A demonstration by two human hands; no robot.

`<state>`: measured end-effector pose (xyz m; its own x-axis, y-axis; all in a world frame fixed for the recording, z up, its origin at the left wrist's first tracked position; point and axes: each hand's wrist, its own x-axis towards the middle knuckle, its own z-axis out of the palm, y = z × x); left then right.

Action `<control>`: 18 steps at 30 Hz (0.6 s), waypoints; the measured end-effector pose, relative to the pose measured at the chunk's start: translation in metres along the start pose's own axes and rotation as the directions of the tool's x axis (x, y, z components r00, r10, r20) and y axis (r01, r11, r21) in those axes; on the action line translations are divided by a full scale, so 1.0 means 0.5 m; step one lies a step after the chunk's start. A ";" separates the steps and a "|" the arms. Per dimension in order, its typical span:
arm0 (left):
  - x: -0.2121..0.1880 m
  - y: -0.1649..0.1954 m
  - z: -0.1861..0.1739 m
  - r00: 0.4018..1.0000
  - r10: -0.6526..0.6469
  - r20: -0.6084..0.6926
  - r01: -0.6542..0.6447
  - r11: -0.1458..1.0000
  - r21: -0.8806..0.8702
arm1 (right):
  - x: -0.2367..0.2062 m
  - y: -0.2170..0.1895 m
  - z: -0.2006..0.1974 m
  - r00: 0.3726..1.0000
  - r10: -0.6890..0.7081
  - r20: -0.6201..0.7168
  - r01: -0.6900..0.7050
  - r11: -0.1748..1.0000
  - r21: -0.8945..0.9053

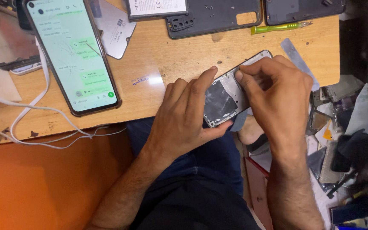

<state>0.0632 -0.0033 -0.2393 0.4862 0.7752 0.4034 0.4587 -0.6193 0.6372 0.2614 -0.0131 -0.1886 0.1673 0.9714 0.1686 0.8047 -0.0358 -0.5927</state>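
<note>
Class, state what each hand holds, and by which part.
Both grip the opened phone frame: left hand at its lower end, right hand at its upper end.

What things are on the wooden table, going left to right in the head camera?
White cable → lit phone → left hand → opened phone frame → right hand

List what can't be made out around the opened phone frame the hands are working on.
- Head view: the right hand covers the upper middle of the phone frame, hiding what its fingertips press.
- The left hand hides the frame's lower left edge.
- The dark phone backs are cut off by the top edge.
- The text on the lit phone is too small and blurred.
- The parts pile on the right is dim and jumbled.
</note>
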 end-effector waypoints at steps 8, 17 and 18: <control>0.001 0.004 -0.004 1.000 0.001 -0.009 -0.001 1.000 -0.002 | 0.009 -0.019 0.001 1.000 -0.008 -0.005 0.008 0.999 -0.046; 0.008 0.012 -0.010 1.000 -0.016 0.007 0.016 1.000 -0.011 | 0.017 -0.044 -0.007 0.996 0.082 -0.019 -0.082 0.996 -0.018; 0.008 0.013 -0.012 0.999 -0.030 0.017 0.030 0.999 -0.013 | 0.016 -0.047 -0.005 0.999 0.049 0.001 -0.049 0.999 -0.008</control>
<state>0.0637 -0.0032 -0.2296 0.4849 0.7912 0.3727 0.4633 -0.5938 0.6578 0.2454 -0.0053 -0.1714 0.2061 0.9688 0.1379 0.8000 -0.0857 -0.5938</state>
